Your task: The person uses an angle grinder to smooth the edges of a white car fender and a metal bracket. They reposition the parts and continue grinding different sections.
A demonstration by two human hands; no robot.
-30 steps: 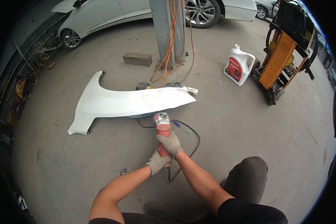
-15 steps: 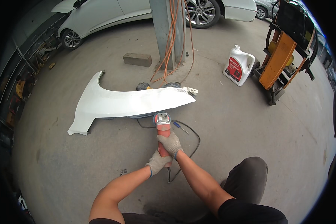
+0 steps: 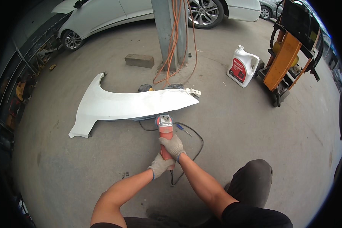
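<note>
A red angle grinder (image 3: 166, 133) with a silver head points away from me, just short of the lower edge of a white car fender (image 3: 125, 104). In a knit work glove, my left hand (image 3: 161, 165) is closed around the rear of its body. My right hand (image 3: 172, 146), gloved too, wraps the body farther forward. From the tool's back end a black cord (image 3: 202, 146) loops over the floor on the right. Beside the grinder head lies a small screwdriver (image 3: 183, 129) with a blue handle. What supports the fender is mostly hidden beneath it.
Beyond the fender stands a grey steel post (image 3: 164, 34) hung with orange cables (image 3: 174, 38). A brown block (image 3: 139, 60) lies left of it. To the right are a white jug (image 3: 243, 67) and an orange wheeled cart (image 3: 285, 60). A white car (image 3: 106, 15) is parked at the back.
</note>
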